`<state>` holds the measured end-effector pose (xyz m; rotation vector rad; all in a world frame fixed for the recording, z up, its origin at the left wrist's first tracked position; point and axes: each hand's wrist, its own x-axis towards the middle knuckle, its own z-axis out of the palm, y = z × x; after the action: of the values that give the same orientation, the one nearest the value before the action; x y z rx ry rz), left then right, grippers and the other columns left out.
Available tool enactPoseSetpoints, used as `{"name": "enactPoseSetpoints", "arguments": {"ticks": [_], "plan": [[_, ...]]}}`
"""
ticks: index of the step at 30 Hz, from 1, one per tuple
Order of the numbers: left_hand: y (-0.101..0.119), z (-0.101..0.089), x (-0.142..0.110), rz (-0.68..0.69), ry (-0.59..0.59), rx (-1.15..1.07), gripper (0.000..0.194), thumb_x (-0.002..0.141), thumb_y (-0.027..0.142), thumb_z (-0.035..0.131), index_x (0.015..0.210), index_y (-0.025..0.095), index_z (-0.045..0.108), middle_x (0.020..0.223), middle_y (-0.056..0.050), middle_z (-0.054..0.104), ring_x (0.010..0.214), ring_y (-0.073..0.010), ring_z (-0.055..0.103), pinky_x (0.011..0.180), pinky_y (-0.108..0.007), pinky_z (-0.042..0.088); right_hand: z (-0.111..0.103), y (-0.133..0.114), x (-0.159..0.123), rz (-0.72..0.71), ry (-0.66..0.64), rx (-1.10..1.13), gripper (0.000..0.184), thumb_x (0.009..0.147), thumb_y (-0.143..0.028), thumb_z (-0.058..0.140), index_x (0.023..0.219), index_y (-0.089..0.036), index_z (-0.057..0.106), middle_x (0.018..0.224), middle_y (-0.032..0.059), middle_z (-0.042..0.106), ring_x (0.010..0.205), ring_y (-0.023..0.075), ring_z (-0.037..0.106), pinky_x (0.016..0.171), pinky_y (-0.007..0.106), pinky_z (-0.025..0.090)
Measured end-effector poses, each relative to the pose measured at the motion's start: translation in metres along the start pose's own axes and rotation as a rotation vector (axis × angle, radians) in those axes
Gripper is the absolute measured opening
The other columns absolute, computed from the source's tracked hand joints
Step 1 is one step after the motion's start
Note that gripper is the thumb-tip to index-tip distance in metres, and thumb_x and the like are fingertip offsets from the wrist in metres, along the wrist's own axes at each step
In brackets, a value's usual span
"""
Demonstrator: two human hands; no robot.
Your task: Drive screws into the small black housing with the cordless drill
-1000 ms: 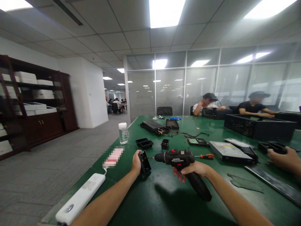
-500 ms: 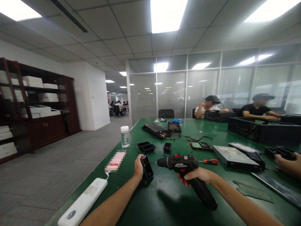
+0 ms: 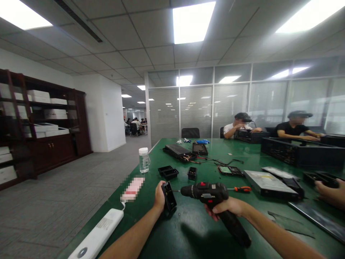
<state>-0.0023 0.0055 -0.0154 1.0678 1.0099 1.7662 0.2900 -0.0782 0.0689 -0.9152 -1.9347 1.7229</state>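
Observation:
My left hand (image 3: 159, 197) is closed on a small black plastic box (image 3: 169, 198), tilted so its open side faces right, with small screws or brass spots inside. Wrapped round the grip of a black cordless drill (image 3: 207, 192) is my right hand (image 3: 226, 208). The drill points left, and its thin bit reaches the open side of the box; whether the tip touches a screw I cannot tell. Beyond my hands lie similar black plastic boxes (image 3: 168, 172) and one more small black box (image 3: 192, 173) on the green table (image 3: 151, 230).
A clear bottle (image 3: 143, 160) and a white power strip (image 3: 98, 233) line the left edge. An orange-handled screwdriver (image 3: 242, 189), a hard drive (image 3: 230, 170), a silver optical drive (image 3: 269, 183) and a black computer case (image 3: 299, 153) lie rightward. Another person's hand (image 3: 331, 190) is at far right.
The view has tipped up slightly, so everything sits a little lower. Both hands keep their holds, with the drill bit still at the box.

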Motion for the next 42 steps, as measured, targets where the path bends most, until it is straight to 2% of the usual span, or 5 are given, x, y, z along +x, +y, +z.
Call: {"name": "enactPoseSetpoints", "arguments": {"ticks": [13, 19, 29, 34, 42], "plan": [[0.006, 0.003, -0.004, -0.002, 0.013, -0.009, 0.028, 0.073, 0.046, 0.046, 0.068, 0.020, 0.054, 0.058, 0.003, 0.050, 0.055, -0.0135, 0.047, 0.055, -0.025, 0.039, -0.002, 0.002, -0.002, -0.069, 0.004, -0.006, 0.018, 0.070, -0.034, 0.065, 0.083, -0.021, 0.065, 0.078, 0.0080, 0.059, 0.066, 0.0183, 0.058, 0.069, 0.033, 0.047], [0.003, 0.002, -0.001, -0.007, 0.035, -0.006, 0.026, 0.073, 0.044, 0.046, 0.069, 0.020, 0.055, 0.059, 0.003, 0.051, 0.055, -0.0133, 0.048, 0.056, -0.025, 0.040, -0.013, 0.019, 0.010, -0.110, -0.060, 0.095, 0.028, 0.067, -0.030, 0.068, 0.088, -0.011, 0.063, 0.074, 0.0043, 0.058, 0.059, 0.0138, 0.058, 0.058, 0.026, 0.046], [0.009, 0.005, -0.005, -0.042, 0.038, -0.046, 0.025, 0.070, 0.044, 0.048, 0.068, 0.020, 0.053, 0.056, 0.004, 0.049, 0.051, -0.0122, 0.047, 0.055, -0.025, 0.040, -0.011, 0.021, 0.010, -0.176, -0.119, 0.167, 0.049, 0.064, -0.023, 0.073, 0.111, -0.016, 0.060, 0.109, 0.0120, 0.060, 0.084, 0.0215, 0.062, 0.068, 0.033, 0.051], [0.010, 0.005, -0.005, -0.075, 0.036, -0.062, 0.024, 0.070, 0.043, 0.049, 0.069, 0.020, 0.054, 0.055, 0.004, 0.049, 0.048, -0.0119, 0.047, 0.052, -0.025, 0.040, -0.002, 0.007, 0.000, -0.112, -0.017, 0.048, 0.033, 0.068, -0.030, 0.070, 0.100, -0.020, 0.067, 0.100, 0.0111, 0.063, 0.072, 0.0169, 0.058, 0.067, 0.030, 0.048], [0.009, 0.005, -0.005, -0.026, 0.025, -0.053, 0.023, 0.070, 0.042, 0.049, 0.069, 0.020, 0.054, 0.057, 0.004, 0.051, 0.052, -0.0123, 0.048, 0.053, -0.024, 0.040, 0.001, 0.002, -0.004, -0.112, -0.042, 0.017, 0.028, 0.068, -0.030, 0.069, 0.094, -0.020, 0.067, 0.093, 0.0106, 0.060, 0.067, 0.0157, 0.055, 0.065, 0.031, 0.046]]}}
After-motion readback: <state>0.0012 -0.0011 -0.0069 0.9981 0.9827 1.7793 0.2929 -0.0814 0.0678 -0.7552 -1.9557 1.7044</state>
